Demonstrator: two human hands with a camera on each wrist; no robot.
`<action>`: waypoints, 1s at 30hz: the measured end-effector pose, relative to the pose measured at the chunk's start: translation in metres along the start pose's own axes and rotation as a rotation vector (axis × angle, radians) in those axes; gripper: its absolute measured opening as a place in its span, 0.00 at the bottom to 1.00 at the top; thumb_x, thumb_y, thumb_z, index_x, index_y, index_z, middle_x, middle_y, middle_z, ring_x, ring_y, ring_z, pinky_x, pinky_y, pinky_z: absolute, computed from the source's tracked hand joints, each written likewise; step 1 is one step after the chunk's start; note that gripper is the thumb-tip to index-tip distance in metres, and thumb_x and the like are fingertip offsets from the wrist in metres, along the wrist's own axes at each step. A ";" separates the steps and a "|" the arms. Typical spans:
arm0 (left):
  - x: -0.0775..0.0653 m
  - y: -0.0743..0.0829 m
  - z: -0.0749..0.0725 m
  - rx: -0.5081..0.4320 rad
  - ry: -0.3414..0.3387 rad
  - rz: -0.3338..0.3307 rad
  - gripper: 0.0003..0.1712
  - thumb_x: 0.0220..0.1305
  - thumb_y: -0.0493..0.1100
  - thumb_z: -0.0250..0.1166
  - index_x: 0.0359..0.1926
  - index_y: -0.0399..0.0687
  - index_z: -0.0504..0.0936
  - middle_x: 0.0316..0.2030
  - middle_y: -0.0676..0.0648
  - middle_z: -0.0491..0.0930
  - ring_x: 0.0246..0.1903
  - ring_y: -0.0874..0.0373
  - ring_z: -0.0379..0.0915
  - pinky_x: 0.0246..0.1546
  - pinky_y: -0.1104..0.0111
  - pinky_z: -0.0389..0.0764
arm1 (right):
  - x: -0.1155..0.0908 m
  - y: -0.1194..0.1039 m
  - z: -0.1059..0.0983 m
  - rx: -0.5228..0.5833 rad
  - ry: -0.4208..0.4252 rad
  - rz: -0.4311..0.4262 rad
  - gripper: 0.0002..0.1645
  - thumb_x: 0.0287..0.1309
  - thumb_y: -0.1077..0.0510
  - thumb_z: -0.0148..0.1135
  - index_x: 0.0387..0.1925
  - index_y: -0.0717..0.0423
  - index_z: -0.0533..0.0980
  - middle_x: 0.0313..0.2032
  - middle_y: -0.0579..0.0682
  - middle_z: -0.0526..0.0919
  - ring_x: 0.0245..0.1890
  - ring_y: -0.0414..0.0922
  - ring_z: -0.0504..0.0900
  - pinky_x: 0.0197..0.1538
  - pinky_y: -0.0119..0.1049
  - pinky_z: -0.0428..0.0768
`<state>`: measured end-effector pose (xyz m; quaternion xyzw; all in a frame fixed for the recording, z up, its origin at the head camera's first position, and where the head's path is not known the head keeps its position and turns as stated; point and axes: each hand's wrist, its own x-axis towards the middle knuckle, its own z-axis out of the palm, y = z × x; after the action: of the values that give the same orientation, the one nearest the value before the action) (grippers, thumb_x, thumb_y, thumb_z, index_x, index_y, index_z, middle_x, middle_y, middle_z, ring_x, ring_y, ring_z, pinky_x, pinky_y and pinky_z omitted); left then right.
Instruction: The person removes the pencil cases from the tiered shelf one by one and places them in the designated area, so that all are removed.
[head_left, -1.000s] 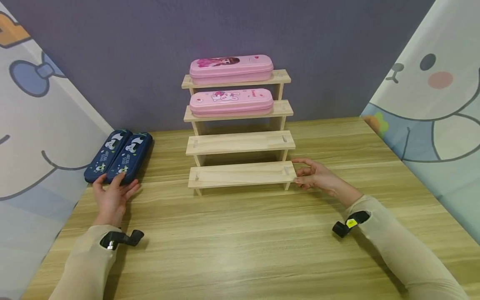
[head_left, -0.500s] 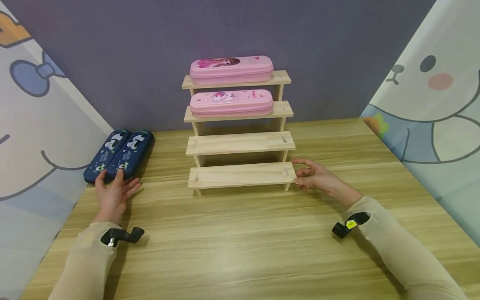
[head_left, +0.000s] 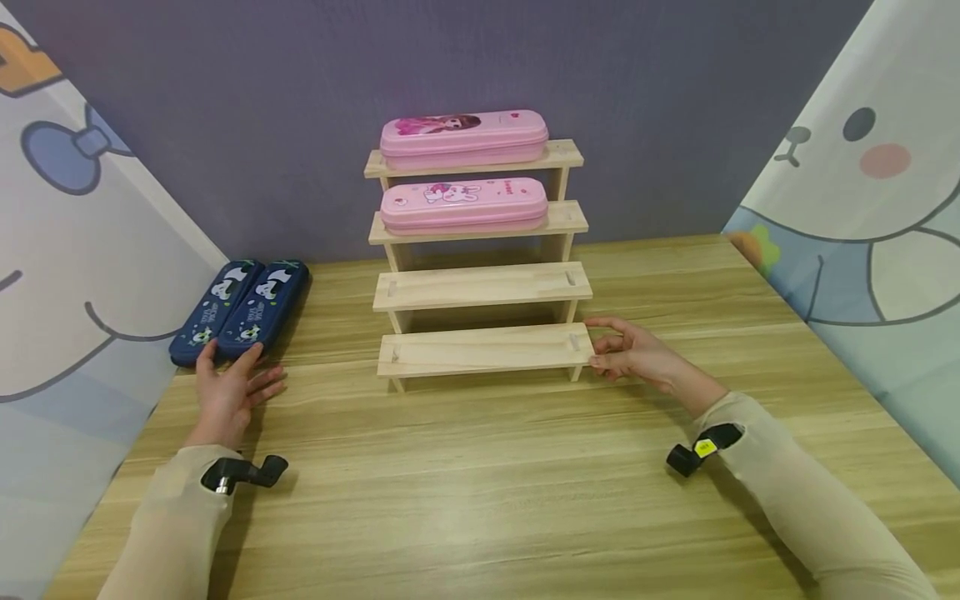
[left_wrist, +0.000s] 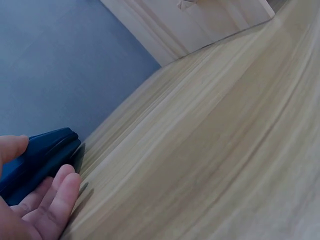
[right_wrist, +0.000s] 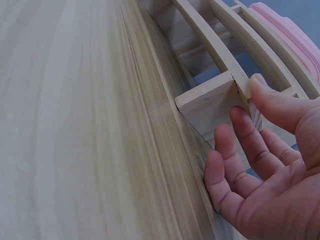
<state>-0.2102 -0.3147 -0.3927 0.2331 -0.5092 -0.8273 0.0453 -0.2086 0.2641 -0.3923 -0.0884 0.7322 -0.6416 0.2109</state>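
Note:
In the head view, two dark blue pencil cases with panda prints, a left one and a right one, lie side by side at the table's left. My left hand touches their near ends, one fingertip by the seam between them, another on the right case; its other fingers spread to the right. Its full contact is partly hidden. A stepped wooden shelf stands in the middle. My right hand pinches the right end of its lowest board, thumb against the board's edge and fingers under it in the right wrist view.
Two pink pencil cases rest on the upper boards: one with a doll print on top, one with a rabbit print below. A dark grey wall stands behind the wood-grain table. Cartoon-printed panels flank both sides.
My left fingertips have slid slightly right along the near ends of the blue pencil cases. The right case has shifted slightly right. My right hand keeps its place on the shelf.

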 end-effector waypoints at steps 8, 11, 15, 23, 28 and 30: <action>0.002 0.001 -0.003 0.094 -0.022 -0.015 0.57 0.68 0.44 0.65 0.76 0.75 0.29 0.28 0.53 0.83 0.22 0.53 0.84 0.23 0.59 0.87 | -0.003 -0.002 0.001 0.010 0.000 0.006 0.48 0.63 0.70 0.63 0.75 0.65 0.47 0.40 0.50 0.80 0.34 0.44 0.83 0.36 0.35 0.84; 0.002 0.001 -0.004 0.117 -0.032 -0.025 0.57 0.69 0.46 0.64 0.76 0.75 0.27 0.28 0.53 0.83 0.22 0.54 0.84 0.23 0.60 0.87 | -0.003 -0.002 0.001 0.006 0.002 0.002 0.47 0.63 0.70 0.63 0.75 0.65 0.47 0.40 0.50 0.80 0.34 0.43 0.83 0.35 0.35 0.84; 0.003 0.002 -0.007 0.155 -0.043 -0.044 0.57 0.70 0.48 0.63 0.76 0.76 0.25 0.27 0.54 0.83 0.23 0.54 0.85 0.23 0.60 0.87 | -0.003 -0.002 0.001 -0.003 0.004 0.000 0.47 0.62 0.69 0.63 0.75 0.65 0.48 0.41 0.51 0.80 0.34 0.43 0.82 0.35 0.35 0.83; 0.004 0.005 -0.014 0.248 -0.074 -0.052 0.55 0.73 0.52 0.58 0.75 0.73 0.21 0.27 0.55 0.82 0.22 0.55 0.84 0.23 0.60 0.87 | -0.002 -0.002 0.002 -0.013 0.005 -0.001 0.47 0.63 0.69 0.63 0.75 0.65 0.48 0.41 0.50 0.80 0.34 0.43 0.82 0.35 0.35 0.83; 0.003 0.006 -0.016 0.279 -0.106 -0.053 0.52 0.76 0.50 0.54 0.75 0.70 0.20 0.26 0.55 0.83 0.22 0.56 0.84 0.22 0.62 0.87 | -0.003 -0.002 0.001 -0.007 0.003 -0.004 0.47 0.63 0.69 0.63 0.75 0.64 0.48 0.41 0.51 0.80 0.34 0.44 0.82 0.35 0.35 0.84; 0.003 0.007 -0.017 0.291 -0.122 -0.056 0.51 0.76 0.49 0.52 0.75 0.69 0.20 0.27 0.55 0.84 0.22 0.56 0.84 0.22 0.62 0.87 | -0.003 -0.002 0.001 -0.006 0.001 -0.006 0.47 0.63 0.69 0.63 0.75 0.65 0.47 0.41 0.51 0.80 0.34 0.44 0.82 0.35 0.36 0.84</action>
<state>-0.2063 -0.3331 -0.3944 0.2004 -0.6186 -0.7585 -0.0430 -0.2061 0.2638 -0.3900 -0.0908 0.7339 -0.6400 0.2085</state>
